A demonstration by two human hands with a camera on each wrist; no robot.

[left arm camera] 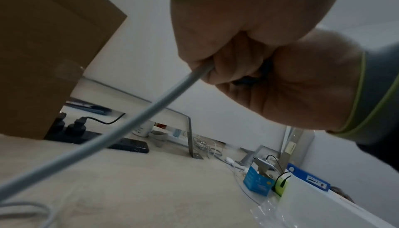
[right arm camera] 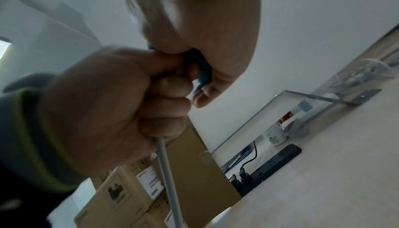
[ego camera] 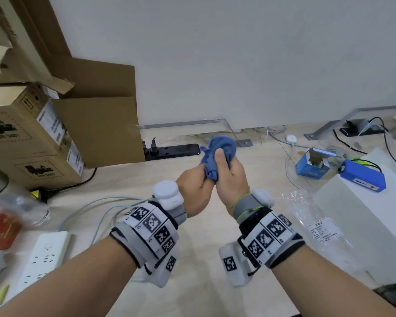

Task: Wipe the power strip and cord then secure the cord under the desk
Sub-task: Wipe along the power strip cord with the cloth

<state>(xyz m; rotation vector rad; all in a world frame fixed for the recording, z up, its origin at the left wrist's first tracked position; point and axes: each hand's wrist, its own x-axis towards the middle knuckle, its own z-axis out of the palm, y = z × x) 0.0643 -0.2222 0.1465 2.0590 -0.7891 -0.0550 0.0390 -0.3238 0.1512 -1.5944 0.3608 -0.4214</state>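
My two hands meet above the middle of the pale desktop. My left hand (ego camera: 192,186) is closed in a fist round a grey cord (left arm camera: 129,126), which leaves the fist and runs down to the left. My right hand (ego camera: 231,179) grips a bunched blue cloth (ego camera: 222,147) that sticks up above both fists. In the right wrist view the cloth (right arm camera: 202,71) sits between the two hands where the cord (right arm camera: 168,180) enters. The white power strip (ego camera: 44,255) lies flat at the lower left, its grey cord (ego camera: 94,202) looping towards my hands.
Stacked cardboard boxes (ego camera: 32,133) stand at the left. A black power strip (ego camera: 174,151) with plugs lies by the partition wall. A white box (ego camera: 364,225), a blue pack (ego camera: 364,177), a blue carton (ego camera: 311,165) and a plastic bag (ego camera: 318,225) crowd the right.
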